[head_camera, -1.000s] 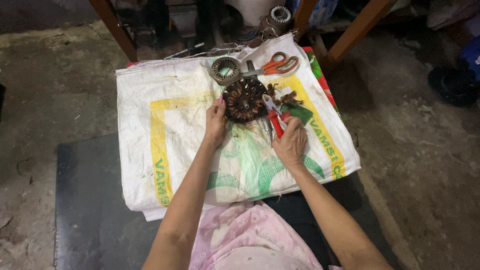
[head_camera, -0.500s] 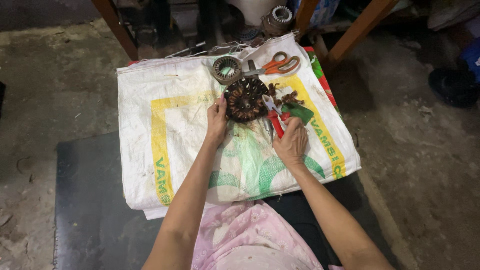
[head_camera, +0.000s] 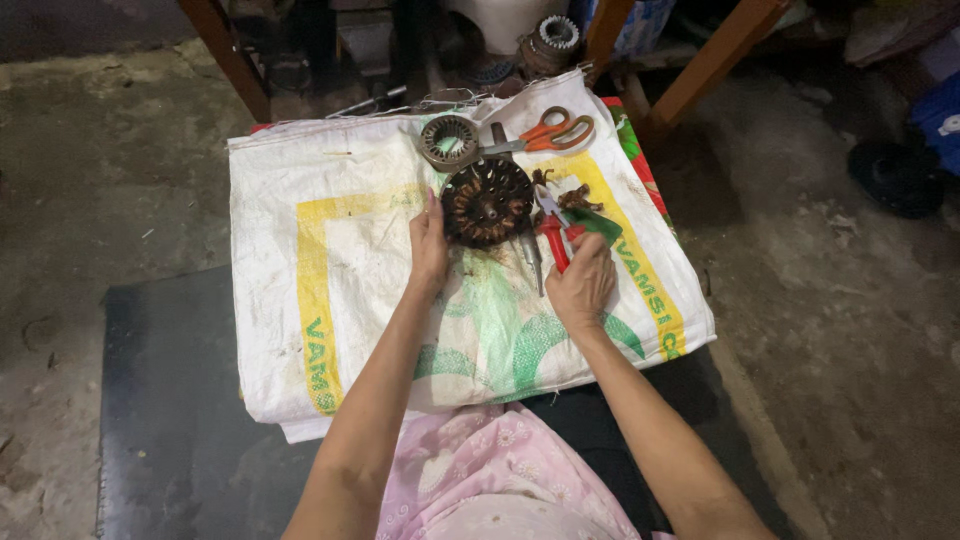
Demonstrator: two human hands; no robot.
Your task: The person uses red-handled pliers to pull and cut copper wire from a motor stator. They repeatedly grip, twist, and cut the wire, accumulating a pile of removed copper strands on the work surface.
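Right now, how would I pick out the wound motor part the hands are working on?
Find the white woven sack spread on the floor. Near its far middle, beside the left hand, lies the dark round stator wound with copper wire. It is bigger and darker than the small grey ring behind it.

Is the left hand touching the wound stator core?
Touching. The head view shows the left hand pressed against the left edge of the round copper-wound stator, fingers lying along its rim with no gap visible.
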